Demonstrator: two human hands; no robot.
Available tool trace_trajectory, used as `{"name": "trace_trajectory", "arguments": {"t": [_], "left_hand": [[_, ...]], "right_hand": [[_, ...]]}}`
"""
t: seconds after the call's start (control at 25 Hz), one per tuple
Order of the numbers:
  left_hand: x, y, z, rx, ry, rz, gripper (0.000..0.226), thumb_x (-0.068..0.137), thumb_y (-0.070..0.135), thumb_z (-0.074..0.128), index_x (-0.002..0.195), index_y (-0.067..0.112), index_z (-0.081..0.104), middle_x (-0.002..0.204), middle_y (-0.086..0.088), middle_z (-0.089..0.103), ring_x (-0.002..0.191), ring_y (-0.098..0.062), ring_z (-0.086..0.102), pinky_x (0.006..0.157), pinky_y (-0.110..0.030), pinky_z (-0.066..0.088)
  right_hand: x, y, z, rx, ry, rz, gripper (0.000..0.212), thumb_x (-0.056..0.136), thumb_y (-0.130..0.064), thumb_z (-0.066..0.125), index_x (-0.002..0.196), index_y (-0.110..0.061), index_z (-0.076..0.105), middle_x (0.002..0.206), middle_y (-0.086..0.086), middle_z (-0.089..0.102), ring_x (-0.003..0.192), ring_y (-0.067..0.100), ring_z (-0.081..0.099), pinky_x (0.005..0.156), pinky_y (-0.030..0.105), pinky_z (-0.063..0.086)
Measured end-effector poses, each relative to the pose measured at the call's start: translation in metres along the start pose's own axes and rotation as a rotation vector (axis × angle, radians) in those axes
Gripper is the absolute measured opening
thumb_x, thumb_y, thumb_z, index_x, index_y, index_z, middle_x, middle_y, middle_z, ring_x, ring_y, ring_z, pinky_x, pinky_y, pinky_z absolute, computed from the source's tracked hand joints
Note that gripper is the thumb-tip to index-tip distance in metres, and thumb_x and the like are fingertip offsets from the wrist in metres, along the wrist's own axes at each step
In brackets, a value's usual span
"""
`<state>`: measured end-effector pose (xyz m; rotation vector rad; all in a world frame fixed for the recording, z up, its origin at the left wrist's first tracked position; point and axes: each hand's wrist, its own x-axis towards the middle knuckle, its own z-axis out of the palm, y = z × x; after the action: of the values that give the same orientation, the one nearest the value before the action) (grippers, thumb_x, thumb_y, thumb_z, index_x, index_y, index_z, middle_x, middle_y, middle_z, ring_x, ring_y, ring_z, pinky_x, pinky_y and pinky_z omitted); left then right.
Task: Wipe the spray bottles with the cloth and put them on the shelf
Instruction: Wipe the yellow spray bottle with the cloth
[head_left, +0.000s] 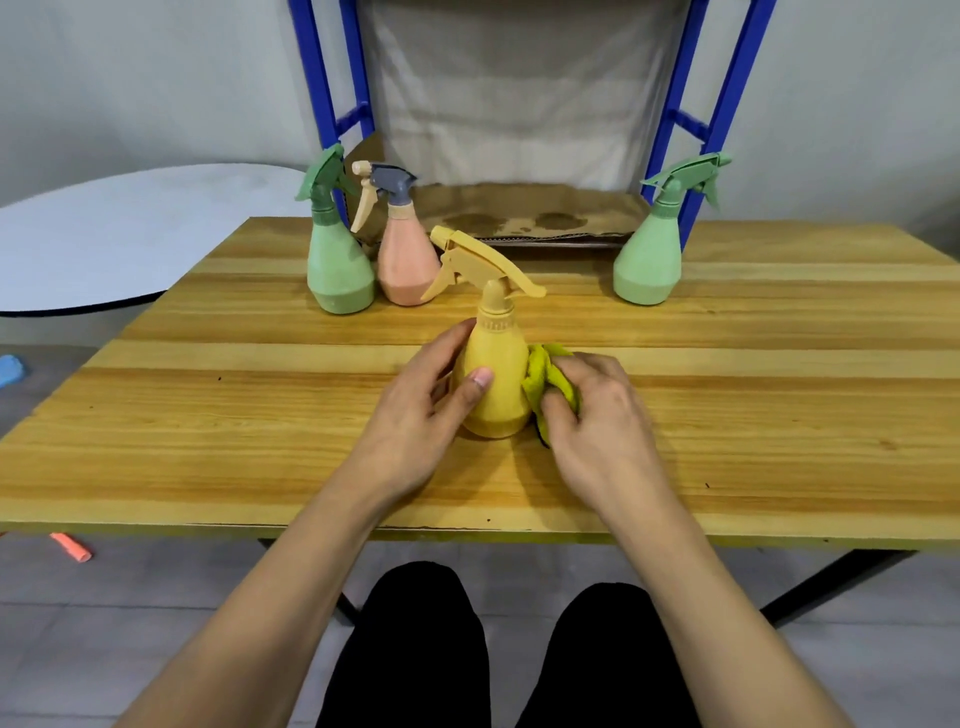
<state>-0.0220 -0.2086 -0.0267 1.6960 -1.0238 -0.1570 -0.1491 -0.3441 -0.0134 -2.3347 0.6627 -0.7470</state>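
A yellow spray bottle stands upright on the wooden table, near its middle. My left hand grips the bottle's body from the left, thumb across its front. My right hand holds a bunched yellow-green cloth against the bottle's right side. Further back stand a green spray bottle and a pink spray bottle with a grey head, side by side at the left. Another green spray bottle stands at the back right. The blue-framed shelf rises behind the table, its brown board stained.
A round white table sits to the left. On the floor lie an orange object and a blue object at the left. My dark-trousered legs are below the table's front edge.
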Motion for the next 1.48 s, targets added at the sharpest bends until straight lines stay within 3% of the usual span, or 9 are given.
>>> {"name": "trace_trajectory", "arguments": {"t": [0.12,0.2,0.36,0.52,0.76,1.0,1.2,1.36,1.48], "left_hand": [[0.000,-0.006,-0.002,0.023,0.013,0.004,0.052,0.103,0.029,0.061,0.152,0.023,0.047,0.150,0.009,0.055,0.138,-0.002,0.050,0.109,-0.017,0.043],[0.002,-0.009,-0.003,0.055,0.020,0.008,0.054,0.102,0.032,0.061,0.153,0.022,0.046,0.150,0.008,0.054,0.138,-0.005,0.050,0.110,-0.019,0.044],[0.002,-0.007,-0.002,0.048,0.018,-0.006,0.056,0.101,0.038,0.060,0.154,0.026,0.044,0.151,0.011,0.053,0.140,-0.004,0.049,0.112,-0.025,0.045],[0.002,-0.006,-0.003,0.034,0.041,-0.005,0.054,0.101,0.034,0.062,0.152,0.025,0.046,0.149,0.010,0.054,0.136,0.000,0.051,0.110,-0.026,0.048],[0.001,-0.005,0.000,0.105,0.073,-0.029,0.058,0.100,0.041,0.062,0.154,0.028,0.043,0.147,0.013,0.052,0.135,-0.002,0.051,0.110,-0.033,0.050],[-0.004,-0.009,0.014,0.232,0.229,-0.009,0.061,0.097,0.059,0.054,0.151,0.031,0.044,0.140,0.003,0.058,0.126,-0.016,0.059,0.102,-0.048,0.053],[-0.003,-0.001,0.027,0.269,0.359,-0.044,0.057,0.092,0.059,0.063,0.139,0.031,0.051,0.125,0.001,0.059,0.114,-0.020,0.061,0.095,-0.048,0.055],[-0.007,0.007,0.019,0.251,0.378,-0.141,0.056,0.084,0.067,0.066,0.130,0.037,0.053,0.118,0.006,0.053,0.108,-0.018,0.061,0.095,-0.045,0.055],[-0.004,0.005,-0.006,0.096,0.213,-0.181,0.041,0.103,0.045,0.053,0.143,0.036,0.050,0.130,0.008,0.054,0.122,-0.010,0.053,0.111,-0.041,0.044]], "right_hand": [[0.003,-0.018,0.004,0.020,0.059,-0.108,0.046,0.095,-0.026,0.056,0.141,-0.027,0.053,0.141,0.004,0.047,0.132,0.023,0.045,0.112,0.032,0.034],[-0.002,-0.009,0.009,-0.006,0.035,-0.087,0.047,0.095,-0.026,0.055,0.142,-0.026,0.051,0.141,0.005,0.047,0.131,0.026,0.046,0.110,0.034,0.037],[-0.003,0.002,0.002,-0.089,-0.035,-0.016,0.043,0.093,-0.022,0.055,0.136,-0.023,0.057,0.133,0.009,0.051,0.121,0.033,0.052,0.103,0.036,0.042],[0.017,-0.020,-0.001,-0.048,0.032,-0.168,0.044,0.093,-0.026,0.053,0.137,-0.023,0.057,0.139,0.003,0.049,0.126,0.026,0.049,0.110,0.040,0.039],[0.008,0.008,0.001,-0.318,-0.129,-0.026,0.034,0.093,-0.023,0.057,0.127,-0.017,0.061,0.131,0.012,0.049,0.113,0.036,0.048,0.098,0.042,0.040],[-0.010,-0.002,-0.002,-0.446,-0.145,-0.080,0.028,0.092,-0.025,0.058,0.117,-0.016,0.066,0.135,0.009,0.046,0.115,0.034,0.043,0.095,0.045,0.040],[-0.033,-0.013,0.013,-0.629,-0.080,-0.232,0.012,0.080,-0.019,0.069,0.090,-0.014,0.072,0.118,0.013,0.057,0.099,0.038,0.050,0.076,0.048,0.045],[-0.031,-0.002,0.002,-0.419,-0.109,-0.173,0.028,0.084,-0.028,0.064,0.110,-0.020,0.070,0.127,0.008,0.052,0.106,0.034,0.047,0.091,0.046,0.045],[-0.026,0.007,-0.005,-0.144,-0.040,-0.052,0.034,0.087,-0.023,0.062,0.120,-0.023,0.068,0.127,0.005,0.053,0.114,0.030,0.049,0.101,0.036,0.038]]}}
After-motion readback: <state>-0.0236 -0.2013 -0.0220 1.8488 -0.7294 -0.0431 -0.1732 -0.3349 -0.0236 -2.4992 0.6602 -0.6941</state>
